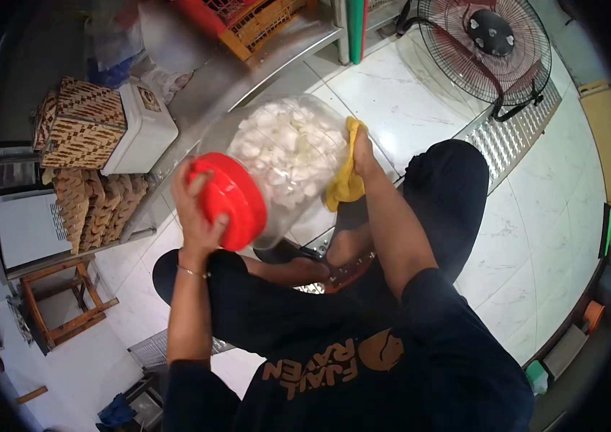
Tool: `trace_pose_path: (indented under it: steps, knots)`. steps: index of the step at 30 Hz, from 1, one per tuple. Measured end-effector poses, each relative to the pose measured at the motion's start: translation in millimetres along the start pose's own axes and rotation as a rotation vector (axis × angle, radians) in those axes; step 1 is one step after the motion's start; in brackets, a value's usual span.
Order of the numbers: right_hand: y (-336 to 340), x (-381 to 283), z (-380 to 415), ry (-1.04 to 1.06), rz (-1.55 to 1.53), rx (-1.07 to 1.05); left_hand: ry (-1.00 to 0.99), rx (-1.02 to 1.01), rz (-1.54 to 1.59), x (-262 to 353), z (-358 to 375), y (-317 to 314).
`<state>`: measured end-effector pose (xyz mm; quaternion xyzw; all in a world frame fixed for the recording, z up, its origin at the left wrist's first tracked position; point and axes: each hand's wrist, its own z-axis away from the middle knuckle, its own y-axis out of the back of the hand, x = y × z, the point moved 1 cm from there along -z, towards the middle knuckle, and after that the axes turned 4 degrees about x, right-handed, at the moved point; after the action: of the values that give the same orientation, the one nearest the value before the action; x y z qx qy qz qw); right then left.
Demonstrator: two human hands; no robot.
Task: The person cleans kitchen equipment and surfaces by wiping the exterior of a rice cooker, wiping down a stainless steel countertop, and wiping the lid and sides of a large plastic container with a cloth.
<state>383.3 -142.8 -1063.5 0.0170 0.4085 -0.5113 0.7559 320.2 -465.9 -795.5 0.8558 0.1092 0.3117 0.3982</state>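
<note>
A large clear jar (pixel 287 151) with whitish pieces inside lies tilted in front of me, its red lid (pixel 230 201) toward the lower left. The fingers of my left hand (pixel 197 209) are wrapped round the edge of the lid. At the jar's other end, my right hand (pixel 364 155) presses a yellow cloth (pixel 349 176) against the base. The fingers of that hand are mostly hidden behind the cloth and the jar.
A metal table (pixel 277 65) holds orange crates (pixel 259 29). Egg trays (pixel 97 209), a patterned box (pixel 82 122) and a white container (pixel 143 126) are at the left. A wooden stool (pixel 68 331) stands lower left; a fan (pixel 489 43) is upper right.
</note>
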Motion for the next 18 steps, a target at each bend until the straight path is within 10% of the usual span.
trace_pose_path:
  steps: [6, 9, 11, 15, 18]
  knots:
    - [-39.4, 26.6, 26.8, 0.302, 0.232, 0.270, 0.371, 0.111, -0.080, -26.9, -24.1, 5.3]
    - [-64.5, 51.7, 31.9, 0.680, 0.742, 0.336, 1.162, 0.162, 0.597, -51.4, -37.3, 19.1]
    - [-76.9, 37.2, 71.6, 0.701, 1.254, -0.026, 1.074, 0.156, 0.421, -56.2, -37.8, 24.7]
    - [-138.8, 35.0, 164.7, 1.109, 0.692, -0.265, 0.820, 0.055, 0.099, -56.3, -41.9, 34.2]
    - [-171.7, 18.4, 249.1, 1.212, 0.877, -0.382, 0.690, -0.069, 0.087, -58.6, -40.5, 54.7]
